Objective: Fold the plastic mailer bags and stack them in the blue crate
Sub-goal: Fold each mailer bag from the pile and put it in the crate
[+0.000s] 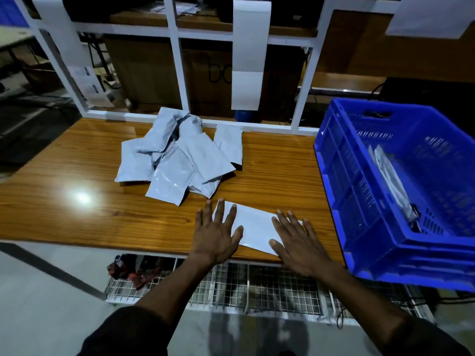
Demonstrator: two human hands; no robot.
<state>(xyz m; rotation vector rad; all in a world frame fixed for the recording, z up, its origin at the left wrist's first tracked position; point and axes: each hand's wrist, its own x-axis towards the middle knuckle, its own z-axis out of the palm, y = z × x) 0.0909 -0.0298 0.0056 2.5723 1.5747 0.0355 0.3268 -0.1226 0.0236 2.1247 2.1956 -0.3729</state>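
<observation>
White mailer pressed flat at the table's front edge

White mailer bag (254, 228) lies on the wooden table (77, 160), its long axis running left-far to right-near. Left hand (216, 233) and right hand (299, 242) press its 2 ends, fingers spread. Blue crate (359, 201) stands just right.

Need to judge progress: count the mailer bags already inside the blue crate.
1 visible: a folded mailer bag leaning against the inner left wall of the blue crate. The crate's near wall hides part of the floor, so more may lie unseen.
</observation>
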